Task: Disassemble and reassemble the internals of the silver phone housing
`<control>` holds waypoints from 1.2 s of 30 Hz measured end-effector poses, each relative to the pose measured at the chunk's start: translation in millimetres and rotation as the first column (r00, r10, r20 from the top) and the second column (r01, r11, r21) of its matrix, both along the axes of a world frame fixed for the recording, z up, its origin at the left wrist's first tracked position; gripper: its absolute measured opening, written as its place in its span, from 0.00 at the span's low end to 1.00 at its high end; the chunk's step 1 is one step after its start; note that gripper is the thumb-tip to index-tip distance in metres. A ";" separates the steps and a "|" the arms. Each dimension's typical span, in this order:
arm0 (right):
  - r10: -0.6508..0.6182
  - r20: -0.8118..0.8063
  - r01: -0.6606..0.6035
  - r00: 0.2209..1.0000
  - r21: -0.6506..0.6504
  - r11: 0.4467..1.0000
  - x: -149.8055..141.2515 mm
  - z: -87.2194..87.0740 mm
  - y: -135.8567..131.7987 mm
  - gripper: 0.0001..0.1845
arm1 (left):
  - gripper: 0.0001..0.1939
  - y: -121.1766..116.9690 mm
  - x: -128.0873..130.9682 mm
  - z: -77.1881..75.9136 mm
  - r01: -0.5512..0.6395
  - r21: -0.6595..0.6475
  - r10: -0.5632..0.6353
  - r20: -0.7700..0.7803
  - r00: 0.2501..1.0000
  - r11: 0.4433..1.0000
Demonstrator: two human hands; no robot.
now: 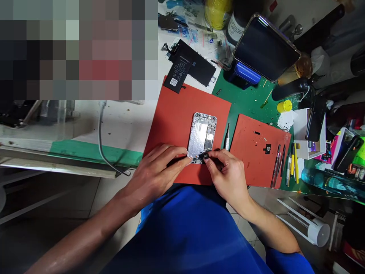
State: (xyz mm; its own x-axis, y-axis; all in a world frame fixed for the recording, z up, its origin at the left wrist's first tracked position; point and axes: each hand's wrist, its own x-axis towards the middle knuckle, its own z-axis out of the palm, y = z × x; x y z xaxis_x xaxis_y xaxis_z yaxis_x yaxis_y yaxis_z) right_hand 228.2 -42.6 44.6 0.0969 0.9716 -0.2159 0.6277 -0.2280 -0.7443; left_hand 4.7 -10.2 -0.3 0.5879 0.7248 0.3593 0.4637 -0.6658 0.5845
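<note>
An opened silver phone housing (202, 135), its screen removed and its inner parts showing, lies on a red mat (176, 114). My left hand (155, 173) rests at the housing's lower left corner, fingertips pressed against its bottom edge. My right hand (228, 173) is at the lower right corner, its fingers pinched on a small dark part (204, 155) at the housing's bottom end. A black phone battery (180, 70) and a black screen panel (199, 66) lie beyond the mat's far edge.
A screwdriver (227, 139) lies right of the housing. A second red mat (258, 150) holds small parts, with tweezers and tools (281, 163) along its right side. A phone in a clear case (265, 47), bottles, a yellow cap (284, 105) and clutter crowd the far right. A cable (101, 140) hangs left.
</note>
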 end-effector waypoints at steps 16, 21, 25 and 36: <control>-0.009 0.024 0.010 1.000 -0.026 1.000 -1.7 -0.9 0.3 0.07 | 0.17 0.0 4.8 5.2 0.101 0.051 -0.095 -0.098 0.991 0.994; 0.023 0.027 -0.022 0.999 -0.030 0.999 -1.4 -0.6 0.6 0.08 | 0.20 -0.6 4.0 4.0 0.136 0.035 -0.129 -0.156 0.979 0.990; -0.020 0.023 0.020 1.000 0.003 1.000 -3.0 3.9 -4.5 0.12 | 0.20 0.3 2.5 5.4 0.132 -0.015 -0.133 -0.135 0.982 0.991; 0.198 0.138 -0.219 0.970 0.157 0.963 -5.0 -6.5 -15.5 0.14 | 0.13 4.1 6.8 3.6 0.087 -0.092 -0.081 0.065 0.995 0.992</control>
State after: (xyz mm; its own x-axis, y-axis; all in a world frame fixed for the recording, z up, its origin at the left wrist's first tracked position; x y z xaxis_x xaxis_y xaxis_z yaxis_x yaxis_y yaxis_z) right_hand 223.2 -58.1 38.1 -0.0969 0.9943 -0.0450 0.7349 0.0410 -0.6770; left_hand 11.6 -6.1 3.3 0.6268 0.7063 0.3290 0.3698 -0.6414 0.6722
